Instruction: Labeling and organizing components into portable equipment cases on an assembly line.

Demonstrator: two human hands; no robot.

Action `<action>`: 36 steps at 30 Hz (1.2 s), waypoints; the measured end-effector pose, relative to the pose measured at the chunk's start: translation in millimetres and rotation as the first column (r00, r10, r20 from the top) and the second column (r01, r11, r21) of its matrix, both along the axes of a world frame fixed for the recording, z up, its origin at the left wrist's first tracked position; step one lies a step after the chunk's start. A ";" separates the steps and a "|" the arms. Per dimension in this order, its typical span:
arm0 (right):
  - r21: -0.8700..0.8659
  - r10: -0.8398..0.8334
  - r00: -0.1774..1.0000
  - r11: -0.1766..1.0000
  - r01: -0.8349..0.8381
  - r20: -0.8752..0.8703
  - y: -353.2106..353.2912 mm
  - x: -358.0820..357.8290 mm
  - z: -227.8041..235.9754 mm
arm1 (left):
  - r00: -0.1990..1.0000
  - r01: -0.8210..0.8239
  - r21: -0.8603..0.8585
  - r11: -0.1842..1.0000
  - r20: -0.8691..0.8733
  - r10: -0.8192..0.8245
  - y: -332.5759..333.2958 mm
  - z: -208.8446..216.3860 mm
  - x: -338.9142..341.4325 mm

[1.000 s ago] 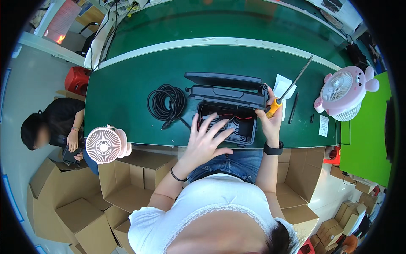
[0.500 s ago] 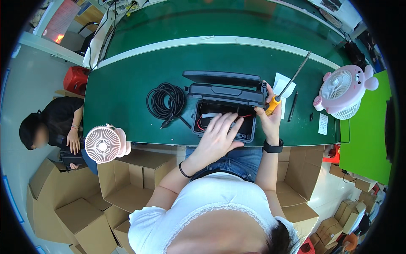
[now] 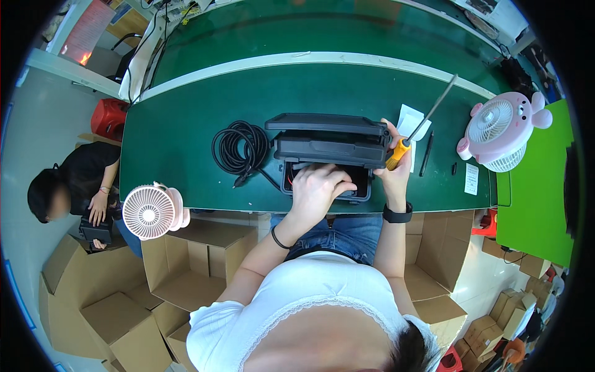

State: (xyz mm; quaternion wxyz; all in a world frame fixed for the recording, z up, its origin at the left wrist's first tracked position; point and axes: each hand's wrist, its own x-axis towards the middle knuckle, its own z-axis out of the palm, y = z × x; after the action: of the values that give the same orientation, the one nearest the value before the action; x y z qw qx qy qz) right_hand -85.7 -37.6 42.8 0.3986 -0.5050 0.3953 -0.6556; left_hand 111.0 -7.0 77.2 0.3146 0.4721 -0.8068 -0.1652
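Head view: the left hand (image 3: 315, 189), fingers curled, reaches inside the open black case (image 3: 357, 198) on the bench (image 3: 186, 161), grip unclear; the right hand (image 3: 395, 177) clasps a yellow-handled screwdriver (image 3: 398, 154) beside the lid (image 3: 331, 149).

Left hand (image 3: 314, 188): fingers in open black plastic case (image 3: 331, 150). Right hand (image 3: 396, 178): fingers hold yellow-handled metal screwdriver (image 3: 398, 154), touch case's right end. Coiled black cable (image 3: 256, 149) on green worktop (image 3: 180, 142), left of left fingers.

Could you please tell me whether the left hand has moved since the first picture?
Yes, the left hand has moved right and forward, relative to the coiled black cable.
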 end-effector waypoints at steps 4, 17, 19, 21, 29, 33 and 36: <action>-0.006 -0.009 0.999 1.000 0.009 -0.046 2.5 0.3 11.8 | 0.990 0.092 -0.228 0.969 0.122 -0.065 5.9 -3.7 12.1; 0.234 0.030 1.000 0.972 -0.029 -0.001 3.6 16.7 29.7 | 0.970 -0.019 -0.313 0.950 0.223 0.093 4.1 -11.3 20.4; 0.263 0.009 1.000 0.965 -0.007 -0.007 3.2 18.6 27.2 | 0.985 -0.091 -0.356 0.930 0.104 0.136 3.7 -10.6 20.5; 0.292 -0.008 1.000 0.956 0.015 -0.025 2.2 19.5 30.8 | 0.960 -0.213 -0.325 0.922 0.106 0.259 7.7 -3.5 26.8; 0.300 -0.057 0.997 0.951 0.071 -0.055 -4.7 28.1 34.0 | 0.843 -0.236 -0.254 0.938 0.426 0.328 1.6 10.9 49.2; 0.315 -0.058 0.997 0.947 0.070 -0.045 -5.7 30.5 38.8 | 0.878 -0.177 -0.093 0.980 0.435 0.200 -2.7 13.2 55.4; 0.319 -0.063 0.997 0.945 0.072 -0.038 -10.2 31.1 36.0 | 0.919 -0.176 -0.210 0.962 0.316 0.237 -5.2 13.3 56.1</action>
State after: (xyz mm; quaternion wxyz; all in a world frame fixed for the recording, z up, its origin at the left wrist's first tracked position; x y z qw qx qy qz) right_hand -54.6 -47.8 78.9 0.4472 -0.4288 0.5190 -0.5889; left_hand 167.1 -12.3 90.6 0.2280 0.5461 -0.8057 0.0248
